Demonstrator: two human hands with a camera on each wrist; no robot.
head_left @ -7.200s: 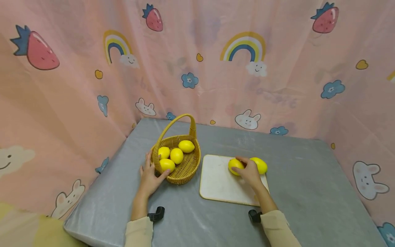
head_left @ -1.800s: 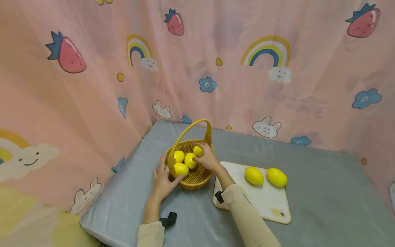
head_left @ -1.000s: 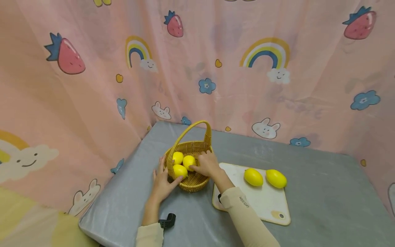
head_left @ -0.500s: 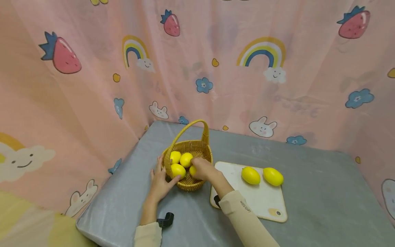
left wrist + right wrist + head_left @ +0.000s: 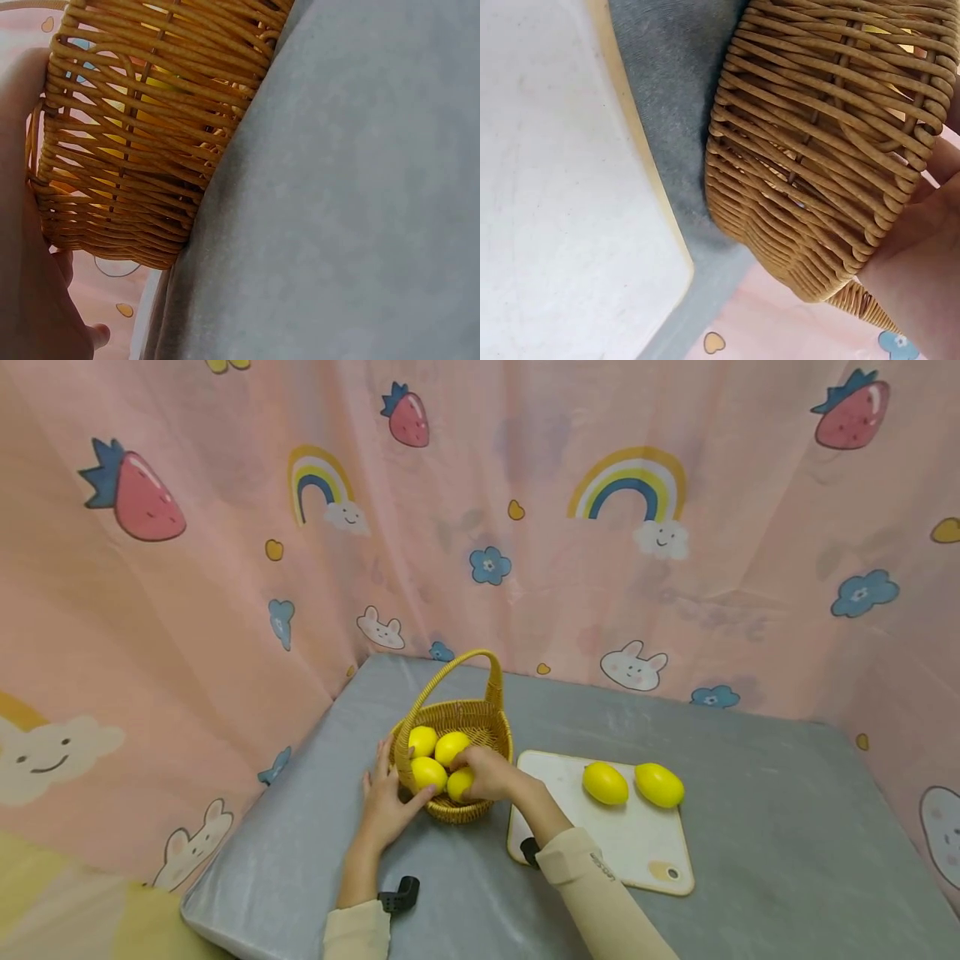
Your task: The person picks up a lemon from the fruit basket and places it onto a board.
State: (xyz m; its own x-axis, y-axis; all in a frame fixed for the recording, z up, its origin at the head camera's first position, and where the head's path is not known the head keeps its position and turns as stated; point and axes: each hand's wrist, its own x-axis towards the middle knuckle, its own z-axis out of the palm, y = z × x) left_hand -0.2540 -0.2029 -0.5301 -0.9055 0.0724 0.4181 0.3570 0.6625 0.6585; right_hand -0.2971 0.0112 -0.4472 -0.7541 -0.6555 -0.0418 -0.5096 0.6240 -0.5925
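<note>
The yellow wicker basket (image 5: 457, 814) stands on the grey surface with several lemons (image 5: 428, 774) inside. My left hand (image 5: 384, 806) grips its left rim, thumb over the edge at the handle's foot; the left wrist view shows the basket wall (image 5: 142, 150) beside that hand (image 5: 37, 277). My right hand (image 5: 487, 772) reaches over the right rim, fingers curled round a front lemon (image 5: 459, 785) in the basket. In the right wrist view the basket (image 5: 817, 135) hides the fingers of that hand (image 5: 922, 247).
To the basket's right lies a white board (image 5: 633, 843) with a yellowish edge, bearing two lemons (image 5: 605, 783) (image 5: 659, 786) side by side. A pink patterned curtain (image 5: 555, 577) hangs behind and at both sides of the grey surface (image 5: 765, 827).
Inside the basket, my right hand has moved a lemon from the back right to the front, beside the others. The left hand has stayed on the rim. Earlier, the right hand was over the board.
</note>
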